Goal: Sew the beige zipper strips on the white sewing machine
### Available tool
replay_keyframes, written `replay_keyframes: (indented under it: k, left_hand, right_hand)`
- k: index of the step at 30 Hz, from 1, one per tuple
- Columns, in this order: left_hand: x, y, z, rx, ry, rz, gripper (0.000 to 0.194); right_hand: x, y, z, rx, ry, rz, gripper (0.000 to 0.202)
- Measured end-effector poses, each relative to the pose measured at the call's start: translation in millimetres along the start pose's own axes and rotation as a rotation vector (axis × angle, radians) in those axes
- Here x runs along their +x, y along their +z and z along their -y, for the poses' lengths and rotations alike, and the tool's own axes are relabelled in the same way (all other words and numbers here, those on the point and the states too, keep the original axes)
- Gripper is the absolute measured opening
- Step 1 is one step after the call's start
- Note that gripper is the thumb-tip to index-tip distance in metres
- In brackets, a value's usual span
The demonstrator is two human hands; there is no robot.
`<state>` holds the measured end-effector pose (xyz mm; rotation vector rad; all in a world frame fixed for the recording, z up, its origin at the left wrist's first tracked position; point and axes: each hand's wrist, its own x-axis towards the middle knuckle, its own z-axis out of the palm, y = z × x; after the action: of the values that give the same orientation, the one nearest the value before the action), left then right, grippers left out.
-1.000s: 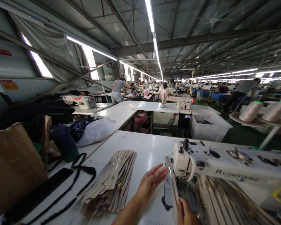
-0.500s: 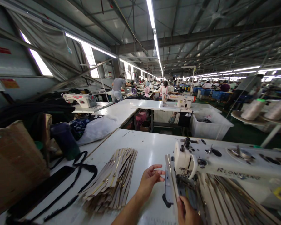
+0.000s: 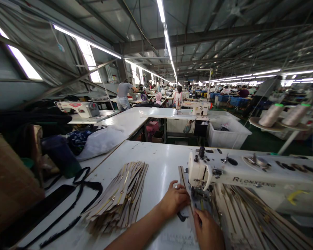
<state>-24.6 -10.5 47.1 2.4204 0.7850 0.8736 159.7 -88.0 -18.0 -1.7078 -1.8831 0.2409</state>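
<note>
My left hand point(image 3: 175, 200) lies palm down on a narrow beige strip point(image 3: 184, 180) at the needle end of the white sewing machine point(image 3: 240, 172). My right hand point(image 3: 208, 230) presses on the near part of the same strip, just below the presser foot. The strip runs from under the machine head toward me. A fanned stack of beige zipper strips point(image 3: 120, 198) lies on the white table point(image 3: 156, 156) to the left of my left hand. More such strips point(image 3: 250, 215) are piled under the machine arm on the right.
A brown cardboard box point(image 3: 7, 184), a dark cup point(image 3: 58, 154), a white bag point(image 3: 100, 142) and black straps point(image 3: 75, 205) sit at the left. Thread cones point(image 3: 272, 114) stand at the right. A white bin point(image 3: 228, 133), other sewing stations and several workers are beyond.
My left hand, raised with fingers apart before, has come down flat onto the strip beside the needle. My right hand slid a little forward on the strip. The view shifted slightly left.
</note>
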Motion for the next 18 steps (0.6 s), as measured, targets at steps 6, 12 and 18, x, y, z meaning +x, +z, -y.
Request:
replay_keyframes:
  k: [6,12,18]
  left_hand:
    - [-2,2.2,10,-0.031,-0.049,0.057,0.026]
    - [-2,3.7,10,-0.128,-0.053,0.054,0.022]
    - [0,1.7,7,-0.233,-0.142,0.068,0.020]
  right_hand:
    - [-1,0,-3,-0.089,-0.069,0.019,0.037]
    - [-7,-5,-1,-0.136,-0.072,0.047,0.039]
    - [-17,-7,-6,-0.193,-0.125,0.054,0.038]
